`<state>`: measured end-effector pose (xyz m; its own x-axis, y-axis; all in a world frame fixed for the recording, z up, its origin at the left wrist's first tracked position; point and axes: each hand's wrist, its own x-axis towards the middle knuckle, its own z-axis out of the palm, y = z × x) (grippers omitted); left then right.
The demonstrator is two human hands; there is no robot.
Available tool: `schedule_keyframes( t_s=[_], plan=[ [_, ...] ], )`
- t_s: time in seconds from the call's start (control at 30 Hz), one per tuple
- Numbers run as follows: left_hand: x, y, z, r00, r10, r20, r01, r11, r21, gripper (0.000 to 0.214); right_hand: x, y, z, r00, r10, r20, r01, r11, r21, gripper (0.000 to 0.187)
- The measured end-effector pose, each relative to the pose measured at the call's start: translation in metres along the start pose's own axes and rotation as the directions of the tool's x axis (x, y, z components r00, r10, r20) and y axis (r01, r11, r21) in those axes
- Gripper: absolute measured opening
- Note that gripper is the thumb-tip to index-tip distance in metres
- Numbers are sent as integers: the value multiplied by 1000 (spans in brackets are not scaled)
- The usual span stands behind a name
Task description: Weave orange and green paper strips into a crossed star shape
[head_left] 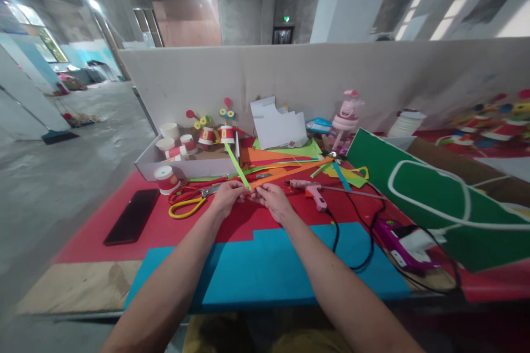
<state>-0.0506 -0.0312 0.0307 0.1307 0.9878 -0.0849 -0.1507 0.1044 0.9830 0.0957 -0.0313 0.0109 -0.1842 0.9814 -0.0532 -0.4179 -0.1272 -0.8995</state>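
Both my hands meet over the red sheet on the table. My left hand [226, 198] and my right hand [273, 200] are closed in pinches on the near end of a thin light-green paper strip [237, 165], which slants up and away to the left. An orange paper strip [290, 172] lies just behind my right hand. Yellow-handled scissors [186, 207] lie left of my left hand. A pink glue gun [311, 192] rests right of my right hand.
A black phone [131, 216] lies at the left. A white box [182, 165] holds decorated paper cups. Coloured paper sheets, a pink bottle [346, 118], a green board [434, 198], a purple device [403, 245] with black cables and a blue sheet [269, 265] surround the hands.
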Motion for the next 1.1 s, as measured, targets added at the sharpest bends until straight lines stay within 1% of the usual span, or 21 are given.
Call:
schedule_keyframes(
  t_s=[0.1, 0.37, 0.7, 0.87, 0.97, 1.03, 1.1],
  plan=[
    [0, 0, -1, 1000, -30, 10, 30, 1000, 4, 29, 0, 0, 0, 1000, 23, -17, -23, 999, 25, 17],
    [-1, -1, -1, 998, -59, 21, 58, 998, 39, 28, -2, 2, 4, 997, 37, -62, -38, 999, -15, 17],
    [-1, -1, 0, 998, -68, 18, 66, 996, 64, 27, -4, 4, 8, 985, -35, -167, 28, 999, -43, 28],
    [-2, -1, -1, 996, -61, 60, 57, 996, 63, 29, -3, 6, 9, 974, -63, -216, 47, 996, -80, 24],
    [-2, -3, 1, 995, -55, 80, 49, 996, 74, 30, -1, 8, 8, 964, -112, -240, 86, 989, -119, 20],
    [-2, -3, 3, 997, -28, 68, 19, 991, 132, 30, 0, 8, 7, 955, -149, -257, 117, 984, -136, 19],
    [-4, -3, 7, 995, 81, 53, -91, 967, 236, 31, -1, 7, 7, 949, -151, -276, 118, 984, -131, 18]
  ],
)
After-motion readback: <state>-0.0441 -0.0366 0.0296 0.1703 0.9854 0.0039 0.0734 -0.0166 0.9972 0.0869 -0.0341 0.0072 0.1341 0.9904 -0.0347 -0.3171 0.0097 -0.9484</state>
